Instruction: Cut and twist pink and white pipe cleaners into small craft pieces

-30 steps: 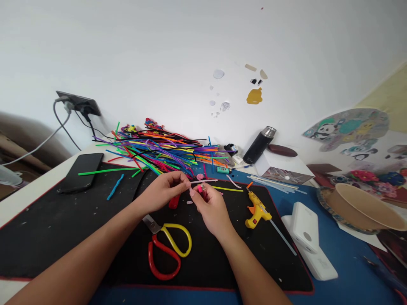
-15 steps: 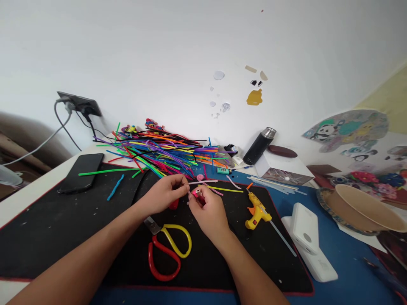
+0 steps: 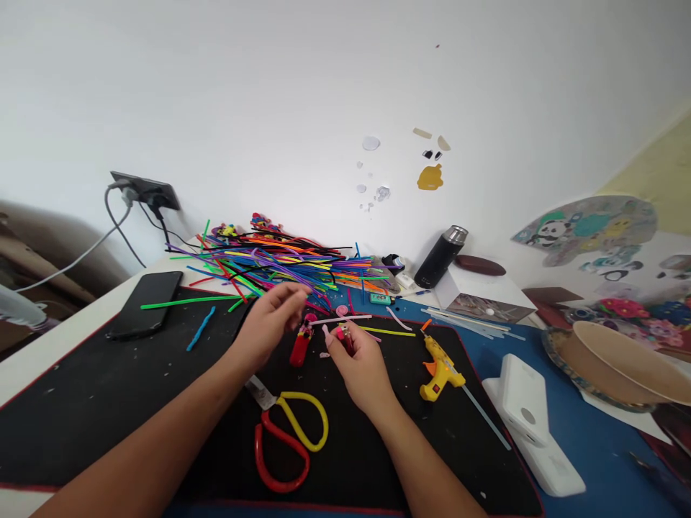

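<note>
My right hand [image 3: 363, 363] is closed on a small pink and red piece [image 3: 342, 332] that looks like twisted pipe cleaner; a pale pink end [image 3: 326, 331] shows by the thumb. My left hand [image 3: 273, 320] is raised to the left of it, apart, with fingers curled together; whether anything is inside is hidden. Between the hands lies a small red-handled tool [image 3: 300, 348], perhaps pliers. Below them rest scissors [image 3: 294, 424] with one yellow and one red handle. Pale pink [image 3: 350, 318] and yellow [image 3: 391, 332] pipe cleaners lie just behind my right hand.
A heap of coloured pipe cleaners [image 3: 286, 262] lies against the wall. At right are a yellow glue gun [image 3: 441, 373], white power banks [image 3: 523, 396] and a bowl [image 3: 626, 360]. A black flask [image 3: 440, 259] leans at the back; a phone [image 3: 145, 302] lies left.
My left hand has drawn away from the right hand, up and to the left, letting go of the pink piece. The red-handled tool now shows more. The view has tilted slightly upward.
</note>
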`<state>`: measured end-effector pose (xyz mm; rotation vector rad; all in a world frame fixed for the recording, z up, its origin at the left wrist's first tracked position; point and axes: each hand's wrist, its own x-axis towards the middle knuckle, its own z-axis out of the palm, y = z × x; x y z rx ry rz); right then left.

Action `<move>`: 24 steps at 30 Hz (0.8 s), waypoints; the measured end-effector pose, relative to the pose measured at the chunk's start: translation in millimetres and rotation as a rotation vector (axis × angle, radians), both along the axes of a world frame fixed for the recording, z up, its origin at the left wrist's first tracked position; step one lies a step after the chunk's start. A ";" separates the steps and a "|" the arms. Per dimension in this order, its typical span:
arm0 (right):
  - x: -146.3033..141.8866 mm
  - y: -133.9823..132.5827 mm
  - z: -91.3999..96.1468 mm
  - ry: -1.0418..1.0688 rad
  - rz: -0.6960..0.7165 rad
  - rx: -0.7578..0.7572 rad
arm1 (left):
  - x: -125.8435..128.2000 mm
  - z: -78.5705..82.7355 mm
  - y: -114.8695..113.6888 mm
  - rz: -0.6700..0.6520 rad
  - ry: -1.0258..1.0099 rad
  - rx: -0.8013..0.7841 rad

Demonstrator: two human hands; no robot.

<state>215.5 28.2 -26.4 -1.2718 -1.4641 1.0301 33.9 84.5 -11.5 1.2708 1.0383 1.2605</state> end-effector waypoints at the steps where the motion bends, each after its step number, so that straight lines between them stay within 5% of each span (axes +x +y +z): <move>1: -0.5 -0.1 0.7 0.000 -0.004 -0.005 | -1.8 0.5 2.3 0.089 -0.074 0.012; 4: -2.0 -1.1 1.4 -0.001 -0.008 -0.002 | -4.3 0.3 5.5 0.140 -0.102 -0.001; 10: -0.2 -1.5 1.0 0.011 -0.024 0.005 | 3.9 -1.4 -2.7 -0.227 0.086 -0.072; 16: 1.1 -1.5 2.3 0.006 -0.045 0.028 | 3.7 3.3 -4.0 -0.233 0.104 -0.074; 24: 0.6 -2.7 7.0 0.038 -0.049 0.025 | 3.8 4.2 -8.9 -0.409 0.178 -0.082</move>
